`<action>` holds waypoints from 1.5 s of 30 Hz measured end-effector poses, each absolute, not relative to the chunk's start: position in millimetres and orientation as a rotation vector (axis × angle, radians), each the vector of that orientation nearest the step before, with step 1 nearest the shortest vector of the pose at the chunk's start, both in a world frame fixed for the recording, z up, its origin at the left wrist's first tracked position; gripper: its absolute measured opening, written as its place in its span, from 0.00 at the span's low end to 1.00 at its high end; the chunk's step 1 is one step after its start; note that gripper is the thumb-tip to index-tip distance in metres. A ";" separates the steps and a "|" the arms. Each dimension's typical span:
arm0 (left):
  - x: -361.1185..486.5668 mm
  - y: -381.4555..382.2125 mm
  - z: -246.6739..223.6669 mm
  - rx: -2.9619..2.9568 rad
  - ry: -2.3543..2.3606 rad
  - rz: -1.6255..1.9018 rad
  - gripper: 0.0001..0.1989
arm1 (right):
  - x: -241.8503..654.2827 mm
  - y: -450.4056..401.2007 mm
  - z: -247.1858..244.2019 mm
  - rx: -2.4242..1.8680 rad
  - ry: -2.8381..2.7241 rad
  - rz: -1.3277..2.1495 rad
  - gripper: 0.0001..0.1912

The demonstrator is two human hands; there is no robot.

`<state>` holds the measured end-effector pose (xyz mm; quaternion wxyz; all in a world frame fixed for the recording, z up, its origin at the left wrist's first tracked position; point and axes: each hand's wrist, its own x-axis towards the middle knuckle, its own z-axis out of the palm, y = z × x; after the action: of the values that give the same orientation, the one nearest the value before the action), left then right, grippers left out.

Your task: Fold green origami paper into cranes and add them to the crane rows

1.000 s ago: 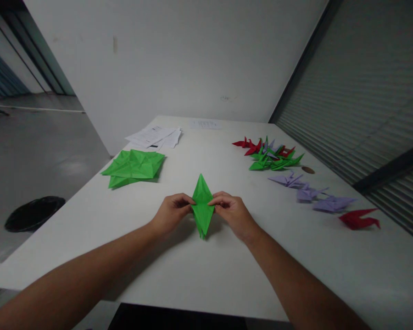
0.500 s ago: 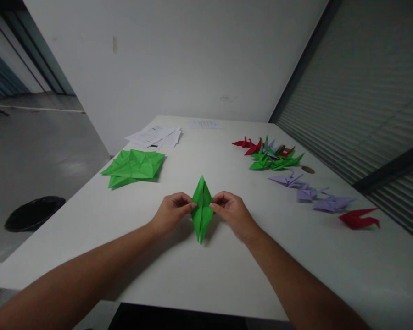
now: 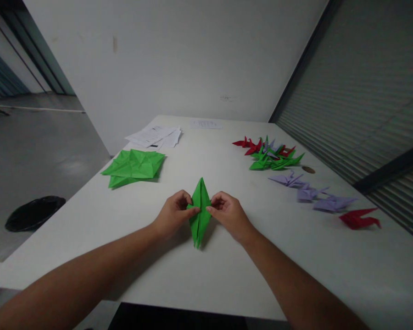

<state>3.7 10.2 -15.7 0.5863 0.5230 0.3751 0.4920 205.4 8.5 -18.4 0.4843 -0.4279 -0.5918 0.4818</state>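
Observation:
A green origami paper (image 3: 201,195), folded into a long diamond, is held between my two hands over the near part of the white table. My left hand (image 3: 172,214) pinches its left corner, thumb on the front face near the centre crease. On the other side, my right hand (image 3: 230,214) grips the right corner between thumb and bent fingers. One point of the diamond faces away from me; the nearer end is split in two along the middle. Fingers behind the paper are partly hidden.
Creased green sheets (image 3: 133,165) lie at the left, with printed papers (image 3: 154,136) behind them. Red, green and purple paper cranes (image 3: 275,156) are heaped at the back right. Purple cranes (image 3: 308,192) and a red crane (image 3: 359,219) run along the right. A black bin (image 3: 34,213) stands beyond the left edge.
The green paper has tilted slightly, its near tip shifting left and towards me. My left thumb has slid further in over its front, and a small flap shows at the left corner.

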 end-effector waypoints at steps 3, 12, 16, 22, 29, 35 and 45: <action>3.0 10.9 -17.9 1.273 0.916 1.175 0.18 | 203.6 7.2 -19.3 -1.073 -1.496 1.153 0.14; 0.3 11.2 -21.9 1.374 0.990 1.223 0.09 | 199.3 4.2 -17.7 -1.244 -1.699 0.880 0.12; 1.2 9.9 -19.9 1.445 1.008 1.192 0.04 | 197.1 2.9 -17.4 -1.355 -1.682 0.932 0.12; 1.7 8.8 -21.4 1.448 1.027 1.185 0.08 | 196.8 1.7 -15.3 -1.453 -1.713 0.869 0.14; 0.2 10.1 -25.4 1.492 1.052 1.183 0.09 | 195.0 0.3 -13.3 -1.496 -1.698 0.865 0.14; -1.8 11.7 -27.2 1.640 1.101 1.226 0.06 | 191.4 -2.3 -15.6 -1.445 -1.599 1.014 0.14; -1.9 11.9 -28.6 1.588 1.139 1.212 0.07 | 192.2 -5.3 -13.2 -1.210 -1.549 0.931 0.13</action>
<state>-1.9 11.9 -28.6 0.4090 0.6302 0.4521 0.4809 192.2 -5.3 -13.2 0.4650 -0.4925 -0.6305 0.3791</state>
